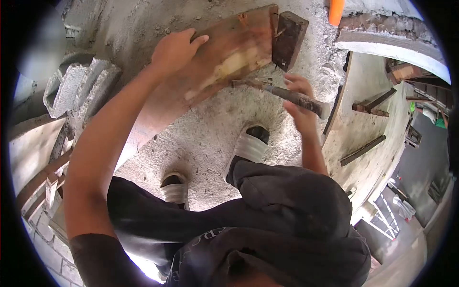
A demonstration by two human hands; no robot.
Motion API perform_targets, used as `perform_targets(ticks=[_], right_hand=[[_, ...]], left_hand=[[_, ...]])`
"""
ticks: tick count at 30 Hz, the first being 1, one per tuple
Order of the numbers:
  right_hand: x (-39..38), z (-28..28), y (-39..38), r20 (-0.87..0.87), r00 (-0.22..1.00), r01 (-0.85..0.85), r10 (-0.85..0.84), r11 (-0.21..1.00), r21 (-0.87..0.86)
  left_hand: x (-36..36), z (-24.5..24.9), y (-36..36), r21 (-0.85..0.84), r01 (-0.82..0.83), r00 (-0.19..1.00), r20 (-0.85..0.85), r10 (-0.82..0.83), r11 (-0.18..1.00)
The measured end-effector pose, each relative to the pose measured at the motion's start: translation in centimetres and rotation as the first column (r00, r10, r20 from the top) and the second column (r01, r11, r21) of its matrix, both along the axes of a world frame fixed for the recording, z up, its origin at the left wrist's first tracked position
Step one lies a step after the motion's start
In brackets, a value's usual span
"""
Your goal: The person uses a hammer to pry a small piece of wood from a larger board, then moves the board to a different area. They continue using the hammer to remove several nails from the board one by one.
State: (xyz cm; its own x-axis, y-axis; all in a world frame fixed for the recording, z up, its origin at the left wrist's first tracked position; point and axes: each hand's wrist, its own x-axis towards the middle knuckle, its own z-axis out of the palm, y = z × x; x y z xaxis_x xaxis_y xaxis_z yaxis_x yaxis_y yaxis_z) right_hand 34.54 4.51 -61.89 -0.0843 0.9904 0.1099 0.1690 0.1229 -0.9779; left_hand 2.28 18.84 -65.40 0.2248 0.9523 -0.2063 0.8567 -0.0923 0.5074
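Observation:
My left hand (178,50) lies on a long reddish-brown wooden board (210,57), its thumb stretched out to the right. My right hand (302,110) holds a claw hammer (299,99) by the handle, loosely, with fingers on one side and thumb on the other. The hammer's head points left, over the board's lower edge; motion smears my right fingers a little. Across the board's right end stands a short dark wooden block (289,40), with what look like nails at its edge.
My two shoes (251,143) stand on rough concrete below the board. Broken hollow blocks (81,86) lie at the left. At the right, a large plywood panel (368,124) carries short wooden battens. An orange object (336,12) shows at the top; a white ladder (385,217) is farther off.

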Motion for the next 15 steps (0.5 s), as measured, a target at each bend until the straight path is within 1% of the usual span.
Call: perform_targets(ticks=[1, 2, 4, 5, 6, 7, 8, 9, 11, 12, 14, 15], right_hand=[[-2.7, -0.5, 0.5, -0.135, 0.980, 0.141, -0.149, 0.988, -0.066], [-2.7, -1.0, 1.5, -0.138, 0.981, 0.129, -0.136, 0.990, -0.063], [-3.0, -2.0, 4.3, -0.283, 0.925, 0.193, -0.255, 0.954, -0.231], [-2.9, -1.7, 5.4, -0.324, 0.903, 0.227, -0.281, 0.954, -0.194], [-2.0, -1.6, 6.0, -0.322, 0.906, 0.221, -0.275, 0.956, -0.194], [-0.5, -1.2, 6.9, -0.497, 0.805, 0.248, -0.325, 0.944, -0.217], [0.7, -0.9, 7.7, -0.648, 0.670, 0.267, -0.362, 0.932, -0.244], [1.1, -0.8, 8.2, -0.647, 0.677, 0.260, -0.351, 0.936, -0.236], [2.1, -1.4, 8.5, -0.696, 0.540, 0.391, -0.472, 0.874, -0.289], [3.0, -2.1, 8.7, -0.699, 0.542, 0.385, -0.466, 0.877, -0.286], [4.9, -3.8, 9.0, -0.781, 0.464, 0.350, -0.417, 0.897, -0.271], [5.1, -3.9, 9.0, -0.780, 0.444, 0.367, -0.440, 0.884, -0.290]], left_hand=[[0.2, 0.1, -0.2, -0.013, 0.011, 0.999, -0.033, -0.012, 1.000], [0.2, 0.3, -0.2, -0.021, 0.020, 0.997, -0.068, -0.022, 1.000], [0.3, 1.1, -0.5, -0.026, -0.005, 0.997, -0.073, 0.004, 1.000], [0.4, 1.3, -0.9, -0.046, -0.009, 0.997, -0.072, 0.005, 0.999], [0.4, 1.2, -0.9, -0.045, -0.015, 0.997, -0.070, 0.012, 0.999], [0.4, 1.0, -0.6, -0.068, -0.025, 0.996, -0.086, 0.020, 0.997], [0.5, 0.8, -0.3, -0.089, -0.037, 0.995, -0.100, 0.028, 0.995], [0.5, 0.5, -0.3, -0.082, -0.046, 0.995, -0.094, 0.038, 0.996], [0.4, -0.1, -0.4, -0.009, -0.035, 0.996, -0.084, 0.034, 0.999], [0.5, -0.1, -0.2, -0.006, -0.041, 0.996, -0.085, 0.041, 0.999], [0.5, 0.1, -0.1, -0.071, -0.039, 0.994, -0.108, 0.031, 0.997], [0.4, 0.1, -0.1, -0.073, -0.043, 0.993, -0.113, 0.035, 0.996]])
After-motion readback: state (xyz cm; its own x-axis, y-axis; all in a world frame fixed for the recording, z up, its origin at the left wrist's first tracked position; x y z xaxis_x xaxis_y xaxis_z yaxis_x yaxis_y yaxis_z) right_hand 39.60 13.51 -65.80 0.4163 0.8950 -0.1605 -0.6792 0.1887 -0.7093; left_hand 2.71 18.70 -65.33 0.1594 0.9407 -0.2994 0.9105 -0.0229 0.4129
